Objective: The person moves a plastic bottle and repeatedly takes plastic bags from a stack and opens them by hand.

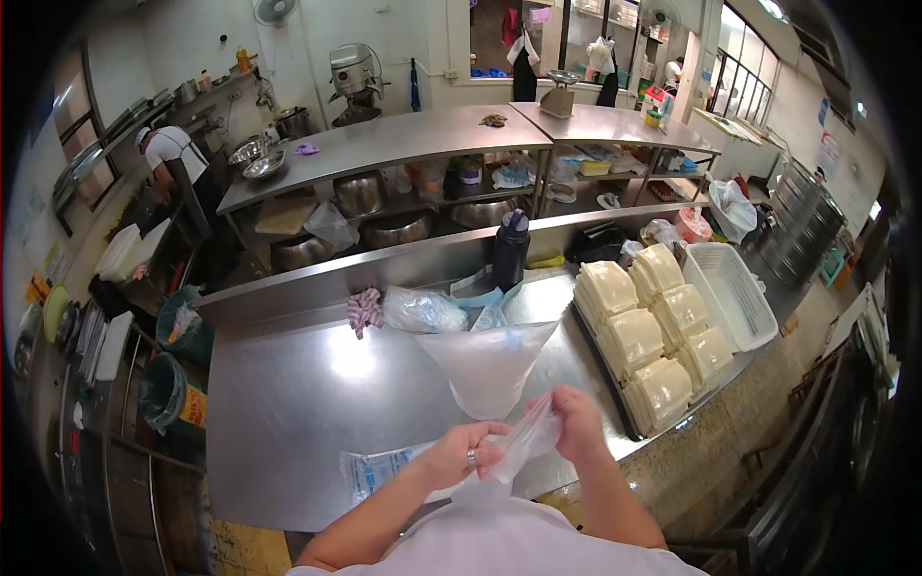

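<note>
A thin clear plastic bag [528, 440] is stretched between my two hands, close to my body. My left hand [463, 455], with a ring on one finger, pinches one side of it. The other side is gripped by my right hand [578, 426], held slightly higher. Just beyond them, a larger translucent bag with whitish contents [490, 370] rests on the steel table [279, 413]. A flat printed plastic packet [379, 472] lies left of my left hand. Stacks of pale yellowish wrapped squares [634, 341] fill a dark tray to the right.
A dark bottle [510, 252], a striped cloth [365, 312] and a bundle of clear plastic [423, 309] stand along the table's back. A white basket [730, 298] sits beyond the tray. Bins [163, 389] stand left. Another person [178, 158] works at the far left.
</note>
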The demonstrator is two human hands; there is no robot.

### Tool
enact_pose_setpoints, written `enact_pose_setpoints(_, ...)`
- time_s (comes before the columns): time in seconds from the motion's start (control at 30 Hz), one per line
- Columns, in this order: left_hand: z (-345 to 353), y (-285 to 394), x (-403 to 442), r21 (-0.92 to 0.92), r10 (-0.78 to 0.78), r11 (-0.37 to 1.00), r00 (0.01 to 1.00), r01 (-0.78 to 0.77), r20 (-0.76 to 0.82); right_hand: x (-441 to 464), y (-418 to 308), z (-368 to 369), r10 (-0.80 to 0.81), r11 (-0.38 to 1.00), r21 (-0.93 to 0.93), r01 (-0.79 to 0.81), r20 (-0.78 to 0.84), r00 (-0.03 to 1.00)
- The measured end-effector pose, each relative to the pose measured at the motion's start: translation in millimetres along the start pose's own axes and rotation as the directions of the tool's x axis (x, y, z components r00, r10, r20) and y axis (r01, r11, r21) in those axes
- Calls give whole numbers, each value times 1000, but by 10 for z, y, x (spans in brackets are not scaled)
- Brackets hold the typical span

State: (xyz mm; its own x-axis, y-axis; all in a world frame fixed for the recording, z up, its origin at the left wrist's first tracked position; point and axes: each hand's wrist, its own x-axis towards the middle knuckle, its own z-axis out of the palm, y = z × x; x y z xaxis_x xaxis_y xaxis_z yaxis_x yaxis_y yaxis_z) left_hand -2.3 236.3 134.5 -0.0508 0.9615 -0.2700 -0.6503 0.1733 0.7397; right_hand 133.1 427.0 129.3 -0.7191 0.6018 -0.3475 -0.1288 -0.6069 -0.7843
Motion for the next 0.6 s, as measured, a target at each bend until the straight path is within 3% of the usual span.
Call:
enact_pose_setpoints(0.1,-244,257,-18,95,53,993,982,-71,180,-11,-502,85,82,996,8,-86,244,966)
enact_pose_setpoints(0.17,-227,512,31,-132,244,961,970,-243,-13,-27,-887,311,53,997,32,-66,322,945)
enact_pose_setpoints(0.23,-274,932,166,-268,336,902,940,-340,-59,131,-1116,476,24,1000,-11,-22,350,936)
enact_pose_setpoints(0.33,-354,1377,382,9,220,975,962,-221,-163,646,-958,520,21,978,-205,37,273,962)
enact_pose_setpoints(0.4,-563,1173,566,57,81,996,933,-65,-351,1039,-595,412,56,931,-364,1,147,988)
enact_pose_setpoints(0.43,-649,1065,649,71,19,997,896,14,-443,1118,-378,368,72,970,-239,-41,123,990)
enact_pose_setpoints(0.47,-650,980,723,1,39,999,900,-43,-434,1171,-149,292,92,991,-110,-80,102,991)
enact_pose_setpoints(0.53,-651,699,809,-159,68,976,902,-149,-427,1279,131,125,74,996,-51,-70,78,994)
enact_pose_setpoints(0.6,-1206,163,1006,-157,73,978,927,-139,-368,1329,307,3,56,996,62,-63,106,993)
